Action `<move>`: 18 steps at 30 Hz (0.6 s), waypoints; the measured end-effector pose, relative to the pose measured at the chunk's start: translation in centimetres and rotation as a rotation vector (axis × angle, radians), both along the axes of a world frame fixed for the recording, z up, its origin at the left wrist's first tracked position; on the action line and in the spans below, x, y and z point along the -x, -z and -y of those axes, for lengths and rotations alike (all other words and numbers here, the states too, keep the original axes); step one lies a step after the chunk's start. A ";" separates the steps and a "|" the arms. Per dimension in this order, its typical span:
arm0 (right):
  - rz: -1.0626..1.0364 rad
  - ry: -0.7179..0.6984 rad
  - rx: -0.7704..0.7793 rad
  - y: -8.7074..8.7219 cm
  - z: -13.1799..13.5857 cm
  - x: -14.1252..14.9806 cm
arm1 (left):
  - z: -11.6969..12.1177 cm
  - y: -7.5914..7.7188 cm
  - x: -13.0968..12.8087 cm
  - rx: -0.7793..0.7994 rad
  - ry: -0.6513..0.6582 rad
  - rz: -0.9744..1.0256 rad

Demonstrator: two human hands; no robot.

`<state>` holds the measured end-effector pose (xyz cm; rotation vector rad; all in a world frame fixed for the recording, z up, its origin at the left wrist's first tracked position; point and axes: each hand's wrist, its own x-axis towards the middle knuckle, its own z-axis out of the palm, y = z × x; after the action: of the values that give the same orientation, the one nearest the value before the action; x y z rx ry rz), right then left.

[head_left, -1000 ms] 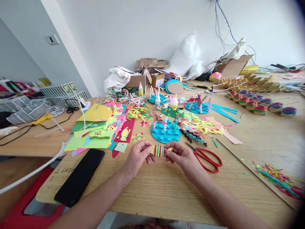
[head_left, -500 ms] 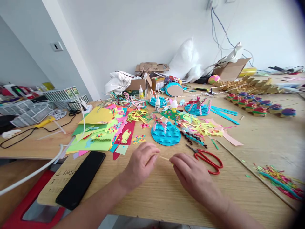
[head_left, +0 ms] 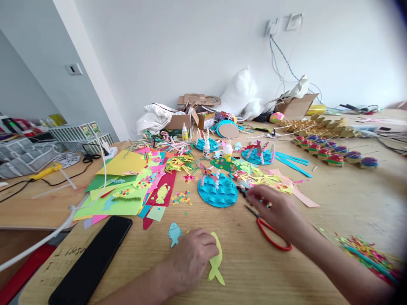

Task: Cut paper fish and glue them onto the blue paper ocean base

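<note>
Yellow-green paper fish point(head_left: 217, 259), toward the near edge of the worktop point(head_left: 248, 275): looks light, bendy, easily creased; best pinched mid-body, not at the thin tail. Left hand point(head_left: 195, 257) curled against it, can't tell if gripping. Right hand point(head_left: 281, 212) half-curled above the scissors, contents hidden. Count: one yellow-green fish, one loose blue fish point(head_left: 174, 234) beside, one scissors point(head_left: 266, 240), one phone point(head_left: 95, 258).
</note>
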<state>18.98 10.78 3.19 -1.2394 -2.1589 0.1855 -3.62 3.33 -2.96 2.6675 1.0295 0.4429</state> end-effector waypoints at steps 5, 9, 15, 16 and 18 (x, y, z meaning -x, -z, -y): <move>-0.097 0.325 0.273 0.7 -11.0 -1.4 | 0.1 0.7 0.2 -0.042 -0.040 0.130; -0.198 0.319 0.271 2.7 -17.1 -0.7 | -0.3 1.5 0.3 -0.137 -0.010 0.175; -0.257 0.260 0.359 4.5 -22.0 0.8 | -1.1 2.6 -0.2 -0.344 0.019 0.230; -0.252 0.259 0.363 4.7 -22.4 1.0 | -1.2 2.7 -0.3 -0.363 0.018 0.247; -0.239 0.265 0.364 4.9 -22.9 1.3 | -1.2 2.7 -0.4 -0.382 0.011 0.278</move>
<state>17.73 33.71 -1.69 -1.6015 -1.7849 0.6016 -3.25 4.50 -5.63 2.8138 0.9203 1.0699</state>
